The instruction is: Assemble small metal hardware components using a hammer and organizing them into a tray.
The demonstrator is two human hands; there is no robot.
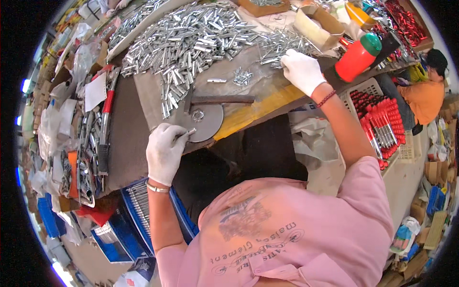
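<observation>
Taking the middle of my view as the dial's centre, my left hand, in a white glove, is at nine o'clock. Its thumb and fingers pinch a small metal piece, which sticks out toward two o'clock from my grip, above the near-left edge of a round grey disc; I cannot tell whether piece and disc touch.

My gloved right hand reaches out between one and two o'clock, fingertips bent down at the edge of a heap of thin metal pins. I cannot tell whether those fingertips close on a pin.

At twelve o'clock a hammer lies across the far part of the disc, its head at the left, its handle pointing to three. Just beyond it are a small cluster of pins and, left of that, a single metal sleeve. A big pile of metal sleeves spreads at eleven. A red bottle with a green cap leans at two, and a crate of red-handled tools sits at three.
</observation>
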